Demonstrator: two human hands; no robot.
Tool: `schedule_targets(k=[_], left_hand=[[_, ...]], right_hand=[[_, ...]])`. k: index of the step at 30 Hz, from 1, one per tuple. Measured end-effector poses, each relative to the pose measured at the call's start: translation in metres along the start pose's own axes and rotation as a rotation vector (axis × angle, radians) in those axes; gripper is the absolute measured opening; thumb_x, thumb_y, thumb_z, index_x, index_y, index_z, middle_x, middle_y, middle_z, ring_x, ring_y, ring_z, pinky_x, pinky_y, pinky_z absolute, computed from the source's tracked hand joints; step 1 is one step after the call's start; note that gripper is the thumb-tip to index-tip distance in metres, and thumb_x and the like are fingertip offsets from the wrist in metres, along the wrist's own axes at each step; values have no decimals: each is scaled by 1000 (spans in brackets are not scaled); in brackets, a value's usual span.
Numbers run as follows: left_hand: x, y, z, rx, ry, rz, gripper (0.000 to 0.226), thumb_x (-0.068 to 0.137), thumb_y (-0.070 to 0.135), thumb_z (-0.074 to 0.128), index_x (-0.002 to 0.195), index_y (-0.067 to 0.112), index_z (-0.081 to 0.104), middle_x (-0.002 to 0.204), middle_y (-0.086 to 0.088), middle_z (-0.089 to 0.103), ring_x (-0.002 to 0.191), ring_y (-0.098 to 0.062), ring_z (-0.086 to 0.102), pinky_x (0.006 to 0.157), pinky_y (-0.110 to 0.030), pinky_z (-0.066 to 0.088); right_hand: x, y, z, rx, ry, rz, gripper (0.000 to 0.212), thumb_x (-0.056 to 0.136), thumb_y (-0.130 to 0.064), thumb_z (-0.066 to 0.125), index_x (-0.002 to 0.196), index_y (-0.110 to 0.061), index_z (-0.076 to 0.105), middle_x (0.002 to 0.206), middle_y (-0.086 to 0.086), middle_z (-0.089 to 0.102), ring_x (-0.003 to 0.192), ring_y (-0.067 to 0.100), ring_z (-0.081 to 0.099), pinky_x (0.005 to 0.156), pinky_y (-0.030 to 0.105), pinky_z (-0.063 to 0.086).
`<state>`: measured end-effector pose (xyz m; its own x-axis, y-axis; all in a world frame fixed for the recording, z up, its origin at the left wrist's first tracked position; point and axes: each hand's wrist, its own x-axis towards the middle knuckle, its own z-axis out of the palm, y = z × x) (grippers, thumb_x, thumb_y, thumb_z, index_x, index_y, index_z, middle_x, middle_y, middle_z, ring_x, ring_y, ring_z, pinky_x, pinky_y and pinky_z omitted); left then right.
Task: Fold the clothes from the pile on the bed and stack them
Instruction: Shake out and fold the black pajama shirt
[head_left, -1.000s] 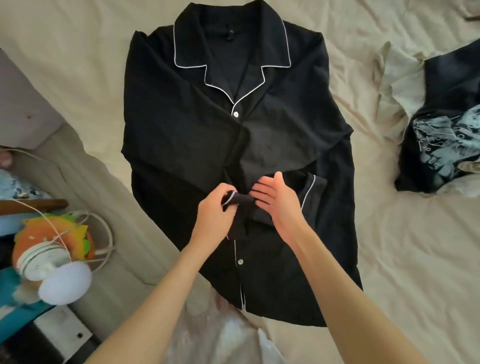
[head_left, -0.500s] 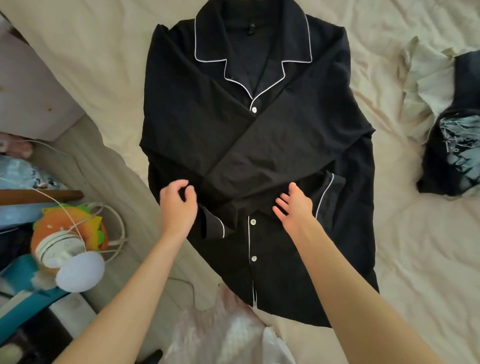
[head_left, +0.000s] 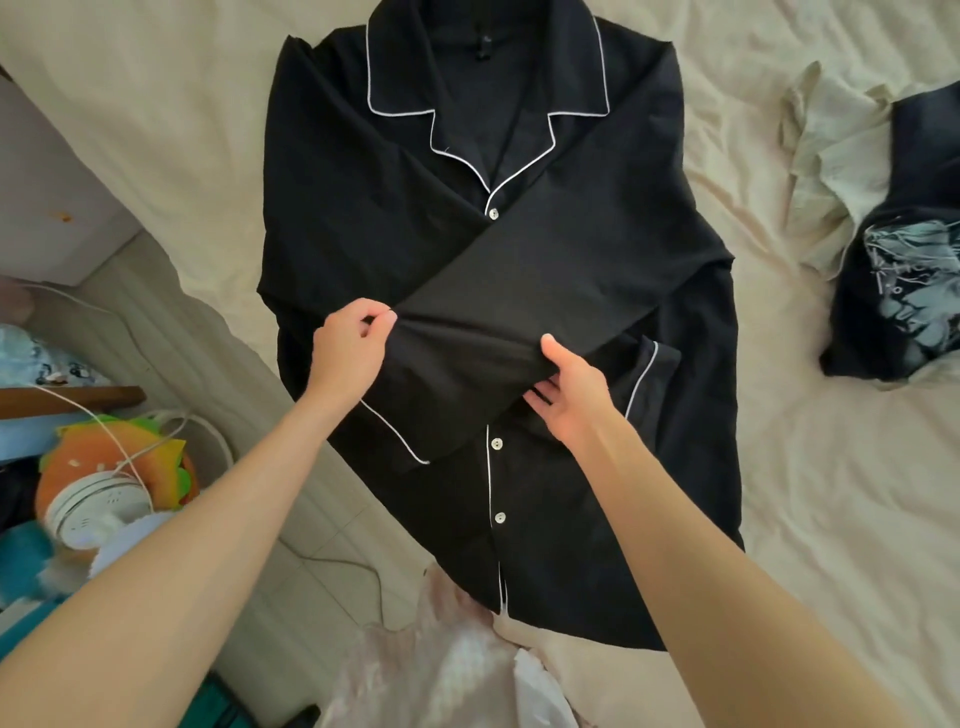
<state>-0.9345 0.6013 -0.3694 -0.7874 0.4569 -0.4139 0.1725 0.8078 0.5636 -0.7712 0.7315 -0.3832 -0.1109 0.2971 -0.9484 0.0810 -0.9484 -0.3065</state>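
A black button-up shirt (head_left: 363, 218) with white piping lies face up on the cream bed sheet (head_left: 831, 493), collar at the top. One sleeve (head_left: 519, 291) is folded diagonally across the chest toward the lower left. My left hand (head_left: 345, 353) pinches the upper edge of that sleeve near its cuff end. My right hand (head_left: 574, 389) grips the sleeve's lower edge, thumb on top and fingers under the cloth. The white-piped cuff (head_left: 395, 431) hangs below my left hand.
A pile of clothes (head_left: 898, 291), dark cloth with a pale print and a cream garment, lies at the right edge of the bed. Left of the bed are a small white fan (head_left: 98, 514), cables and an orange toy. A pale pink garment (head_left: 447, 670) lies at the bottom.
The sleeve has been pulled across the chest toward the left. My left hand moved left and then took hold of the sleeve edge; my right hand now grips its lower edge.
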Motion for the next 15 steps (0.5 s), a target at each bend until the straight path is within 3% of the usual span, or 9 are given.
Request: schedule_targets(k=[4,7,9,12,15], left_hand=[[6,-6,-3,20,-25,13,29,96,31,50,111,10,61,108,-5,64,102,-19,58,80,-24,38],[6,-20,0,54,-223,-86,46,92,42,53,125,10,53,126,-8,57,120,-24,50,90,-30,38],[6,-32,-4,132,-343,-94,51,90,46,55,128,12,50,130,-7,55,123,-26,48,96,-37,40],[6,-50,-16,334,-404,0,38,88,44,59,109,13,58,108,-6,65,106,-27,57,86,-38,45],[6,-62,-29,288,-376,10,21,88,35,61,92,14,60,76,-2,66,79,-23,64,73,-33,48]], right_hand=[[-9,15,-4,-60,-22,-61,16,87,-27,68,92,-15,59,94,3,71,86,18,69,71,30,54],[-12,29,-13,-52,-165,11,26,87,-28,66,108,-15,60,109,2,70,101,17,64,88,34,51],[-12,38,-18,-171,-239,15,17,88,-22,65,103,-15,60,114,4,68,107,19,63,98,38,47],[-13,48,-16,-345,-211,-27,4,91,-15,62,93,-13,60,113,9,67,105,24,64,91,35,52],[-13,50,-11,-426,-63,-137,7,95,-21,56,94,-15,57,107,11,66,93,24,67,81,32,55]])
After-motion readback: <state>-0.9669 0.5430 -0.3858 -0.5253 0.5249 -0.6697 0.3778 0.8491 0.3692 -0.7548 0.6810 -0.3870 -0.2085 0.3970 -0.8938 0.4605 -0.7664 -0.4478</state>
